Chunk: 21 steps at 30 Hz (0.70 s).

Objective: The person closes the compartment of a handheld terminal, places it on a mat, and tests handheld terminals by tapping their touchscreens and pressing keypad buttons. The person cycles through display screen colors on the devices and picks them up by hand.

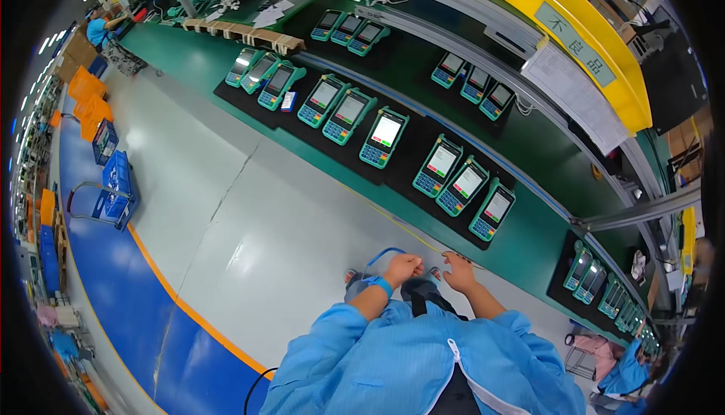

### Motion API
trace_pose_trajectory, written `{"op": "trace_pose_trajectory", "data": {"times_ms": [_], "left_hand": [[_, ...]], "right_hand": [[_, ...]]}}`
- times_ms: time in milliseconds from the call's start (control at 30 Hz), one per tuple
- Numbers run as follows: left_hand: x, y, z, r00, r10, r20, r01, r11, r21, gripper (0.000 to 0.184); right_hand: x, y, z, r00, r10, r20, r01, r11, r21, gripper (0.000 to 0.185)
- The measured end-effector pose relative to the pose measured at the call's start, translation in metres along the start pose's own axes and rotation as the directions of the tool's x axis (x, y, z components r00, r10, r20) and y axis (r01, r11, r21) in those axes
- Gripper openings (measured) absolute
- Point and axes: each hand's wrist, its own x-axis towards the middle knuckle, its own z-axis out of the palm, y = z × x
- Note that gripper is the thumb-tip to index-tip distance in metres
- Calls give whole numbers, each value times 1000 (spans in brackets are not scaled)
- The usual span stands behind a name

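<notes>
My left hand (pixel 404 267) is in front of my body, its fingers curled together; whether anything is inside cannot be seen. A blue band (pixel 380 285) circles that wrist, and a blue cord (pixel 387 251) loops beside it. My right hand (pixel 458 271) is at the near edge of the green bench (pixel 521 264), fingers apart, with no object visible in it. Nearest to it on the bench are green-cased card payment terminals with lit screens: one (pixel 492 209), a second (pixel 463 186) and a third (pixel 438 166), lying on a black mat (pixel 408 188).
More payment terminals (pixel 350 116) line the bench and a back shelf. A yellow bin (pixel 578 37) and hanging paper sheets (pixel 574 94) are overhead. Metal rails (pixel 642 207) cross at right. A blue crate (pixel 117 183) on a trolley stands left. Other people (pixel 627 373) sit along the bench.
</notes>
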Motion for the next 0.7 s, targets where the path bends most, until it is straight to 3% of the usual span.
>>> {"op": "trace_pose_trajectory", "data": {"times_ms": [67,167,267,500,600,700], "left_hand": [[5,-2,20,1000,2,22,-3,999,46,29],[18,-5,35,1000,13,3,-14,1000,14,27],[23,-4,44,1000,26,-10,-26,1000,-15,26],[17,-12,52,1000,-5,-8,5,1000,-3,28],[14,-19,44,999,-40,28,41,999,-20,29],[7,-17,46,999,-29,-45,27,999,-37,28]], "right_hand": [[0,2,-3,999,-44,-29,46,998,48,60],[2,4,-9,996,18,88,-34,981,190,65],[4,3,-16,991,5,133,-22,992,126,65],[4,13,-7,998,-29,64,19,989,149,65],[5,10,-13,983,44,179,-83,973,214,64],[3,7,-18,986,19,164,-52,978,201,64]]}}
